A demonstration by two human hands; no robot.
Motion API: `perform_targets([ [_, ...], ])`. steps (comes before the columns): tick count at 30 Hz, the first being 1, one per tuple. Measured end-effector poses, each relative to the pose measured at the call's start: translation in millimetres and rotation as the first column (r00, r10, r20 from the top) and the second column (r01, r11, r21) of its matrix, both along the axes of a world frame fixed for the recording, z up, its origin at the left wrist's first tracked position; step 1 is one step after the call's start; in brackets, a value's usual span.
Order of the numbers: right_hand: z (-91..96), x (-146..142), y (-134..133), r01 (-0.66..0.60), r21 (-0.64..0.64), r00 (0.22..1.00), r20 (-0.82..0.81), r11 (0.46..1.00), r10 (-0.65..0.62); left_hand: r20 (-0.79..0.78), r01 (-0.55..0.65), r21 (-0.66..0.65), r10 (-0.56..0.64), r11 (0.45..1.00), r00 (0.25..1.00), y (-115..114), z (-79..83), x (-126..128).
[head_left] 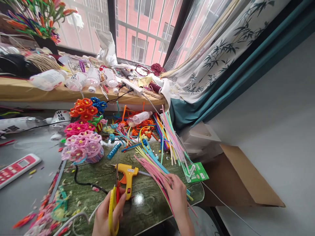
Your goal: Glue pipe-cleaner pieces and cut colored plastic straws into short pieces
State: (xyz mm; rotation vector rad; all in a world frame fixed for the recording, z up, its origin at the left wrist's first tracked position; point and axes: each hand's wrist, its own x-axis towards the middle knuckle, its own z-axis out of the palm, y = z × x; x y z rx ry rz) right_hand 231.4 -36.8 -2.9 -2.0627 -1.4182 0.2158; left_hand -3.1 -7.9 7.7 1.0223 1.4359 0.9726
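My left hand [102,214] is closed around yellow-and-red-handled scissors [112,206], whose blades point up and away from me. A yellow hot glue gun [128,170] lies just beyond them on the green table. Farther right, my right hand [177,191] has its fingers closed on the pink pipe cleaners [152,167] of a fanned-out bunch; how many it grips is hidden. Light blue pipe cleaners [154,156] lie alongside. Pink pipe-cleaner flowers [82,146] in a pot stand left of the glue gun, with orange flowers [83,108] behind.
A pastel pipe-cleaner bundle [172,134] and a green card packet [199,172] lie to the right. Plastic bottles [48,79] line the sill near a power strip [132,88]. A cardboard box [236,183] stands beside the table. Cords and scraps [45,214] lie front left.
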Motion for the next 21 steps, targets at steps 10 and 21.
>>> perform_targets([
  [10,-6.0,-11.1,-4.6,-0.102,-0.075,0.992,0.061,0.992,0.106,-0.019,0.058,-0.018,-0.059,0.998,0.998,1.9,-6.3,-6.7],
  [21,18.7,-7.1,-6.1,-0.081,-0.061,0.838,-0.544,0.995,0.035,0.228,-0.026,-0.002,0.026,1.0,0.973,1.3,19.6,13.3],
])
